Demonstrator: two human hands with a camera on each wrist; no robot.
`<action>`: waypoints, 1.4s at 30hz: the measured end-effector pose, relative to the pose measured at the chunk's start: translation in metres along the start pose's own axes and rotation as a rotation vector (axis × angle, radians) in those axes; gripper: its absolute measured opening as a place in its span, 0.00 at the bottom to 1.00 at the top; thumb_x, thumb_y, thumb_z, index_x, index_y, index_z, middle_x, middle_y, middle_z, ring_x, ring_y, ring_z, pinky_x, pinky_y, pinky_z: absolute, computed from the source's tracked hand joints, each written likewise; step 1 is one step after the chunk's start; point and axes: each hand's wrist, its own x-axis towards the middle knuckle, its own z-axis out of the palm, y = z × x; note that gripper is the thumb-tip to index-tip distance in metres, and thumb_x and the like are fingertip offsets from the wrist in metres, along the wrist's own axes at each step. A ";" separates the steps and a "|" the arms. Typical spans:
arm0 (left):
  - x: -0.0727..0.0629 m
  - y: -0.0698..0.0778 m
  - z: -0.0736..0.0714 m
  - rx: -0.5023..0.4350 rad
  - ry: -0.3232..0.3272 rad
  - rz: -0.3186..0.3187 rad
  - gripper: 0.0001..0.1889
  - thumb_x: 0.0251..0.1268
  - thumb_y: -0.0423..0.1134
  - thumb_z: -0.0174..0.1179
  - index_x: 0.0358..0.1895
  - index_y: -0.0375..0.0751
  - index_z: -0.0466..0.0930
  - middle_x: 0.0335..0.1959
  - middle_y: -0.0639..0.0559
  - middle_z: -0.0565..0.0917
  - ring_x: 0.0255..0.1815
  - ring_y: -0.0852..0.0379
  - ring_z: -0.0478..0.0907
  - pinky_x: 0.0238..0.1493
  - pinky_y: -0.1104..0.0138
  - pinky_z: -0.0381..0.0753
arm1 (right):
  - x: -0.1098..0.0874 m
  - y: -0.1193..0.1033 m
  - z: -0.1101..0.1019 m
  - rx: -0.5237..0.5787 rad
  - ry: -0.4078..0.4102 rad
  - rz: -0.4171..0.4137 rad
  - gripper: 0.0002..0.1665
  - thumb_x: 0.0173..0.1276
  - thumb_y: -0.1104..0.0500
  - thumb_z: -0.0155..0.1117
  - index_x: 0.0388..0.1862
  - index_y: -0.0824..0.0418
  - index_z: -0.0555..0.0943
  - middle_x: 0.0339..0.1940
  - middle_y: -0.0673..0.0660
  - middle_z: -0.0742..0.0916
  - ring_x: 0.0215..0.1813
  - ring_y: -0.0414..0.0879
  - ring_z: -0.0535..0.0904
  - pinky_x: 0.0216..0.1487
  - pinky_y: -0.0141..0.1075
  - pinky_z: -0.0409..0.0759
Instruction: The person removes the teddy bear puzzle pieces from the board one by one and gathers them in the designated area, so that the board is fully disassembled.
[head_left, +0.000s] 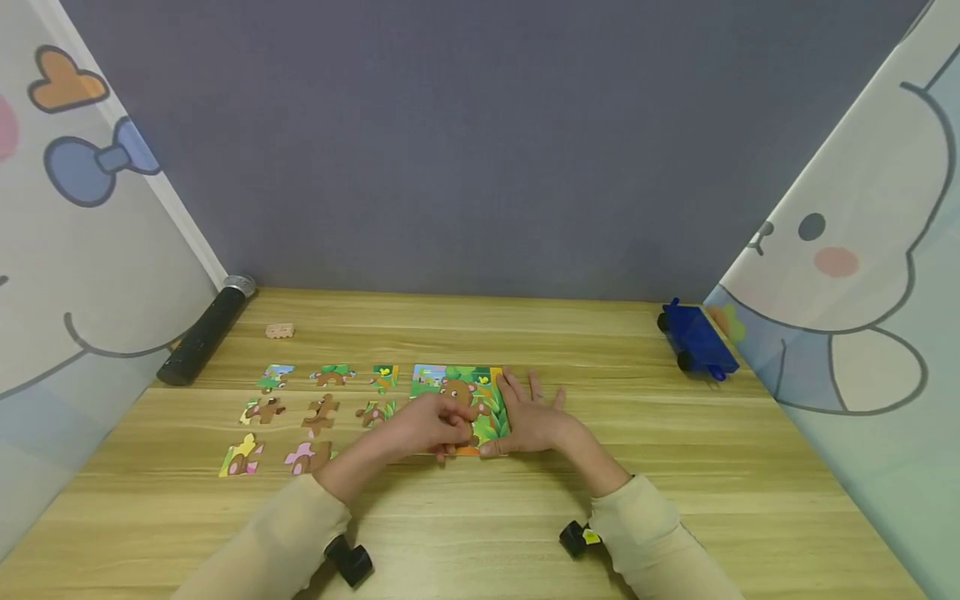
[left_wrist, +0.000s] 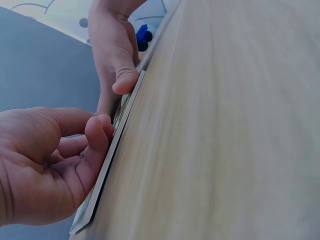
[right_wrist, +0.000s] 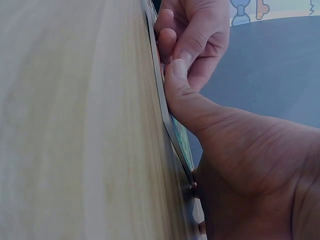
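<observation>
A puzzle board point(head_left: 491, 429) with a brown bear among green leaves lies on the wooden table. My left hand point(head_left: 431, 423) is over its middle and front, fingers curled and the thumb and finger tips brought together close to its surface. I cannot tell whether a puzzle piece is between those fingertips. Spread across the board's right edge, my right hand point(head_left: 534, 421) rests with straight fingers, its thumb point(right_wrist: 179, 80) along the front edge. In the left wrist view the board point(left_wrist: 100, 190) is seen edge-on, partly covered by both hands.
Left of the board lie several loose puzzle pieces in rows, among them a yellow one point(head_left: 242, 457) and a brown one point(head_left: 321, 412). A small pinkish block point(head_left: 280, 331) and a black microphone point(head_left: 206, 333) are farther back. At right sits a blue toy cart point(head_left: 697, 337).
</observation>
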 end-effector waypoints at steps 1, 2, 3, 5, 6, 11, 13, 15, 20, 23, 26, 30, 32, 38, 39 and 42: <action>0.000 0.001 0.001 -0.001 0.001 -0.002 0.18 0.69 0.29 0.62 0.60 0.28 0.79 0.33 0.45 0.83 0.22 0.56 0.77 0.24 0.67 0.81 | 0.000 0.000 0.000 0.002 0.001 0.000 0.75 0.56 0.24 0.67 0.84 0.60 0.40 0.84 0.57 0.42 0.80 0.68 0.30 0.64 0.80 0.32; 0.000 0.001 0.001 0.000 0.002 -0.005 0.18 0.69 0.29 0.62 0.60 0.27 0.79 0.33 0.45 0.83 0.21 0.57 0.77 0.24 0.68 0.81 | 0.000 0.000 0.001 0.003 0.002 0.000 0.75 0.56 0.24 0.67 0.84 0.60 0.40 0.84 0.57 0.42 0.80 0.68 0.30 0.64 0.80 0.32; 0.000 0.002 0.002 0.001 0.005 -0.007 0.18 0.69 0.29 0.62 0.60 0.27 0.79 0.33 0.45 0.83 0.21 0.57 0.77 0.23 0.68 0.80 | 0.000 0.001 0.001 0.005 0.002 -0.001 0.75 0.56 0.24 0.68 0.84 0.60 0.40 0.84 0.57 0.42 0.80 0.68 0.30 0.64 0.80 0.32; 0.000 0.003 0.003 0.001 0.010 -0.010 0.17 0.69 0.29 0.62 0.59 0.27 0.79 0.32 0.45 0.83 0.20 0.58 0.76 0.22 0.69 0.79 | 0.000 0.001 0.001 0.006 0.002 -0.002 0.75 0.56 0.24 0.68 0.84 0.59 0.40 0.84 0.57 0.42 0.80 0.68 0.30 0.64 0.80 0.32; 0.000 0.004 0.003 -0.002 0.014 -0.012 0.17 0.68 0.29 0.62 0.59 0.27 0.80 0.31 0.46 0.83 0.19 0.59 0.76 0.22 0.70 0.78 | 0.000 0.001 0.002 0.006 0.003 -0.003 0.75 0.56 0.24 0.68 0.84 0.59 0.40 0.84 0.57 0.42 0.80 0.68 0.30 0.63 0.80 0.32; 0.000 0.004 0.003 -0.024 0.046 -0.013 0.15 0.68 0.28 0.61 0.56 0.28 0.81 0.31 0.46 0.82 0.21 0.59 0.75 0.22 0.70 0.75 | 0.000 0.001 0.002 0.005 0.006 -0.003 0.75 0.56 0.24 0.68 0.84 0.59 0.40 0.84 0.57 0.42 0.80 0.68 0.30 0.63 0.80 0.32; 0.001 0.004 0.004 -0.031 0.070 -0.017 0.14 0.68 0.28 0.61 0.55 0.29 0.83 0.32 0.45 0.82 0.23 0.58 0.75 0.23 0.70 0.75 | 0.000 0.001 0.001 0.008 0.007 -0.002 0.75 0.55 0.24 0.68 0.84 0.59 0.40 0.84 0.57 0.42 0.80 0.68 0.30 0.63 0.80 0.31; 0.001 0.004 0.004 -0.040 0.095 -0.025 0.12 0.68 0.28 0.62 0.53 0.31 0.84 0.33 0.45 0.82 0.25 0.57 0.77 0.23 0.69 0.75 | 0.000 0.001 0.001 0.012 0.006 0.000 0.75 0.55 0.24 0.68 0.84 0.59 0.40 0.84 0.57 0.42 0.80 0.68 0.30 0.63 0.80 0.31; 0.002 0.006 0.008 -0.052 0.137 -0.041 0.10 0.69 0.29 0.63 0.50 0.32 0.84 0.35 0.46 0.85 0.24 0.56 0.81 0.23 0.69 0.77 | 0.000 0.001 0.000 0.015 0.004 0.001 0.75 0.55 0.24 0.69 0.84 0.59 0.40 0.84 0.56 0.42 0.80 0.68 0.29 0.63 0.80 0.30; 0.002 0.006 0.010 -0.057 0.140 -0.036 0.09 0.69 0.28 0.63 0.50 0.32 0.83 0.34 0.45 0.85 0.23 0.57 0.81 0.22 0.70 0.76 | 0.000 0.001 0.000 0.018 0.001 0.002 0.75 0.55 0.25 0.69 0.84 0.59 0.39 0.84 0.56 0.42 0.80 0.68 0.29 0.63 0.80 0.30; 0.004 0.005 0.013 -0.067 0.147 -0.018 0.08 0.70 0.27 0.62 0.49 0.31 0.82 0.34 0.44 0.84 0.23 0.57 0.81 0.22 0.70 0.76 | 0.000 0.002 0.000 0.021 -0.001 0.002 0.75 0.56 0.25 0.69 0.84 0.59 0.39 0.84 0.56 0.41 0.80 0.67 0.29 0.63 0.80 0.30; 0.005 0.004 0.016 -0.074 0.171 -0.004 0.07 0.69 0.27 0.62 0.48 0.31 0.81 0.34 0.44 0.84 0.22 0.58 0.81 0.22 0.71 0.76 | 0.000 0.003 0.000 0.020 -0.002 0.001 0.75 0.55 0.24 0.69 0.84 0.59 0.39 0.84 0.56 0.41 0.80 0.67 0.29 0.63 0.80 0.30; 0.006 0.003 0.017 -0.076 0.182 -0.009 0.07 0.69 0.27 0.63 0.47 0.31 0.81 0.33 0.44 0.85 0.21 0.58 0.80 0.21 0.71 0.76 | 0.000 0.002 0.000 0.017 -0.003 0.002 0.76 0.55 0.24 0.68 0.84 0.59 0.39 0.84 0.56 0.41 0.80 0.67 0.29 0.63 0.80 0.30; 0.007 0.002 0.017 -0.111 0.210 -0.042 0.08 0.68 0.27 0.63 0.48 0.31 0.81 0.33 0.44 0.84 0.21 0.58 0.80 0.21 0.71 0.76 | 0.001 0.002 0.001 -0.004 -0.001 0.006 0.75 0.55 0.23 0.68 0.84 0.59 0.40 0.84 0.56 0.42 0.80 0.68 0.30 0.63 0.80 0.31; 0.007 0.002 0.016 -0.117 0.213 -0.043 0.08 0.69 0.27 0.63 0.48 0.31 0.80 0.34 0.43 0.84 0.22 0.57 0.80 0.22 0.71 0.76 | 0.002 0.002 0.001 -0.009 0.001 0.006 0.75 0.55 0.23 0.68 0.84 0.59 0.40 0.85 0.56 0.42 0.80 0.68 0.31 0.63 0.80 0.31; 0.005 0.002 0.013 -0.135 0.227 -0.053 0.08 0.69 0.27 0.63 0.48 0.31 0.80 0.34 0.43 0.84 0.22 0.58 0.79 0.22 0.71 0.76 | 0.002 0.001 0.000 -0.018 0.001 0.003 0.75 0.55 0.23 0.67 0.84 0.58 0.40 0.84 0.56 0.42 0.80 0.68 0.31 0.64 0.80 0.31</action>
